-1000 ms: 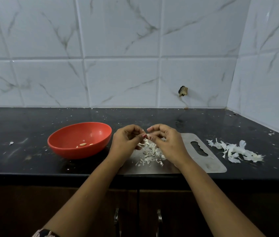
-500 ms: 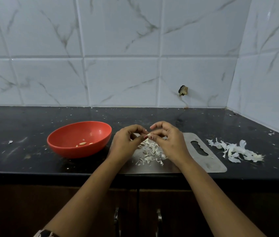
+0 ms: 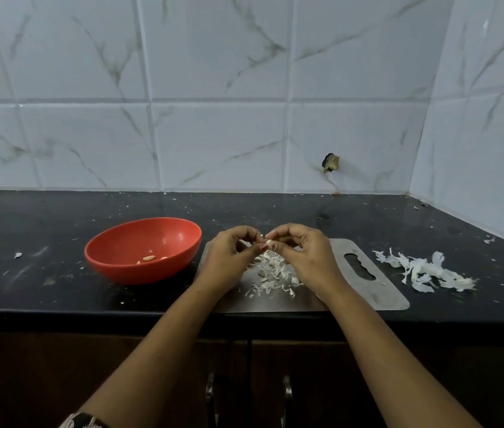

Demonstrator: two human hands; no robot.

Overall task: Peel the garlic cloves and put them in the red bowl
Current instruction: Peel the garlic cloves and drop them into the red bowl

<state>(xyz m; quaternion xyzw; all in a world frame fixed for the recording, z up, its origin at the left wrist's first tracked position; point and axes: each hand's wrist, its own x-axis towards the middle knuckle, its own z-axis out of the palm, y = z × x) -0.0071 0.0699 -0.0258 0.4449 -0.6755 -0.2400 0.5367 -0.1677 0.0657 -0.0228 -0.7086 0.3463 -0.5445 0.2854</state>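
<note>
Both hands meet above a steel cutting board [image 3: 364, 291]. My right hand [image 3: 303, 254] pinches a small pale garlic clove [image 3: 269, 242] at its fingertips. My left hand [image 3: 229, 257] has curled fingers touching the same clove from the left. Below the hands lies a heap of small peel scraps [image 3: 270, 274] on the board. The red bowl [image 3: 142, 250] stands left of the hands and holds a few peeled cloves [image 3: 149, 258].
A pile of white garlic skins [image 3: 423, 271] lies on the black counter [image 3: 44, 242] right of the board. Tiled walls close the back and right side. The counter's front edge runs just below the board, with cabinet handles [image 3: 210, 393] under it.
The hands have stayed together over the board and risen slightly. The fingertips have shifted around the clove, which now shows more between them.
</note>
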